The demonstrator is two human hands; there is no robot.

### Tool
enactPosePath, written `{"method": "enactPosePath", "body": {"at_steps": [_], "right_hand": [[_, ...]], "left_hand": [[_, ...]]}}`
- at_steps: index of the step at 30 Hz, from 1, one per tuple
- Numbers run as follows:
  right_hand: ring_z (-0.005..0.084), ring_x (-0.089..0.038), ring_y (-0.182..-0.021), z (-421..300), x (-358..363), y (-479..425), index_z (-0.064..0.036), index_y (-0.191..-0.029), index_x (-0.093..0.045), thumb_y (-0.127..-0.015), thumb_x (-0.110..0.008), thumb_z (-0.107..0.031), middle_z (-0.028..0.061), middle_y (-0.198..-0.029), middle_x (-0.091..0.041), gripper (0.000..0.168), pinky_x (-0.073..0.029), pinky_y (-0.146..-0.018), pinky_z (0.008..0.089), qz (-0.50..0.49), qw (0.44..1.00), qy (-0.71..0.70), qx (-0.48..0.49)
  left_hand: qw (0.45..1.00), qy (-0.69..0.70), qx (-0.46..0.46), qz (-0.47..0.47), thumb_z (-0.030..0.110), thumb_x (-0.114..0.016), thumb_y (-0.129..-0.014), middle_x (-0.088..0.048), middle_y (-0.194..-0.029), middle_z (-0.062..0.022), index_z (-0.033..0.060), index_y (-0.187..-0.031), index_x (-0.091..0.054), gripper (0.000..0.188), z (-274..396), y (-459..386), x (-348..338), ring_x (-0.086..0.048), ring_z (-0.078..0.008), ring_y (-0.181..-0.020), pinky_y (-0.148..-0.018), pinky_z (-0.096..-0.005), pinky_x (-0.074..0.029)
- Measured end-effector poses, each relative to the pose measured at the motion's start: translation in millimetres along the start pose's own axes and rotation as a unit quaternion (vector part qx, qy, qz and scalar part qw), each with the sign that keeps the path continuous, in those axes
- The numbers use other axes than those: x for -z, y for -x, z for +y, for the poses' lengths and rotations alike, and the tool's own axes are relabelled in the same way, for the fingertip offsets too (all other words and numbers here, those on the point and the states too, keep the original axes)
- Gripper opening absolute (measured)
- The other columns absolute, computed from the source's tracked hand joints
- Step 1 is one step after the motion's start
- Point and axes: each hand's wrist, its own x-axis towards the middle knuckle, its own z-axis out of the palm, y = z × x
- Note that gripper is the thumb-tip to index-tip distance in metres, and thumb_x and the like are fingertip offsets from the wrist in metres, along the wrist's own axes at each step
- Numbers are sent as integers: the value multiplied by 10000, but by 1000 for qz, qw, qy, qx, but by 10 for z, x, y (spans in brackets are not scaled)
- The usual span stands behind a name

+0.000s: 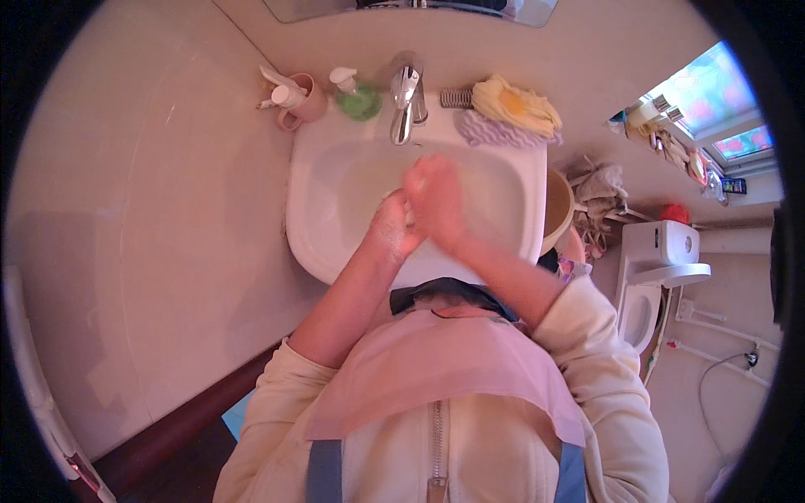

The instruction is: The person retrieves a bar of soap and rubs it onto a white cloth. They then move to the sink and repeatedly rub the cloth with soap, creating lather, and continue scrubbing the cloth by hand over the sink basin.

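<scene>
Over the white washbasin point(314, 207), my left hand point(396, 223) and my right hand point(437, 195) touch each other, with whitish lather on the left hand and wrist. The right hand is blurred and lies partly across the left one, so some fingers are hidden. Whether either hand holds something small cannot be told. Behind them stands the chrome faucet point(405, 104); no stream of water shows under its spout. A pump bottle of green liquid point(358, 100) stands on the rim left of the faucet.
A pink mug point(309, 104) with tubes stands at the rim's left corner. Yellow point(516, 107) and purple striped cloths point(503, 133) lie at the right, beside a dark coiled item point(456, 99). A beige bucket point(556, 207) sits right of the basin, a toilet point(641, 308) farther right.
</scene>
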Motion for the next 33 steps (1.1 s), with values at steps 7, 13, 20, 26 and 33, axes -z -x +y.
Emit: {"method": "enactPosePath", "body": {"at_steps": [7, 13, 20, 26, 33], "right_hand": [[355, -449, -699, -161, 631, -690, -2, -657, -505, -670, -478, -96, 186, -690, -472, 100, -351, -608, 438, -171, 966, -176, -86], [355, -442, -670, -451, 869, -477, -6, -665, -492, -679, -483, -100, 168, -683, -471, 95, -356, -596, 431, -87, 977, -193, 29], [321, -477, -735, 91, 804, -954, -37, -687, -504, -785, -437, -172, 129, -744, -493, 179, -387, -612, 410, -263, 905, -211, -260], [350, -485, -698, -291, 370, -251, -6, -672, -512, -738, -453, -145, 171, -707, -503, 165, -390, -633, 410, -127, 988, -83, 38], [363, -466, -690, -137, 711, -689, 16, -672, -479, -727, -460, -142, 193, -698, -470, 168, -381, -632, 418, -206, 956, -181, -108]], "left_hand": [[857, 454, 218, 107, 109, -360, -834, -459, -1074, -119, 5, -1095, -388, 283, 143, 2, -56, -435, -200, -1022, -909, -324, -327], [897, 417, 117, 86, 115, -407, -818, -480, -1022, -99, 13, -1054, -420, 257, 48, -22, -5, -490, -178, -912, -819, -294, -393], [870, 386, 257, 165, 165, -377, -840, -514, -971, -65, 58, -1023, -453, 225, 142, 33, -20, -496, -186, -887, -784, -310, -412], [996, -4, 62, 68, 182, -338, -843, -538, -902, -31, 95, -975, -483, 215, -211, -87, 174, -508, -152, -842, -702, -272, -426], [857, 448, 240, 88, 210, -317, -838, -546, -800, -6, 117, -867, -502, 209, 41, -103, -23, -521, -125, -669, -548, -291, -438]]}}
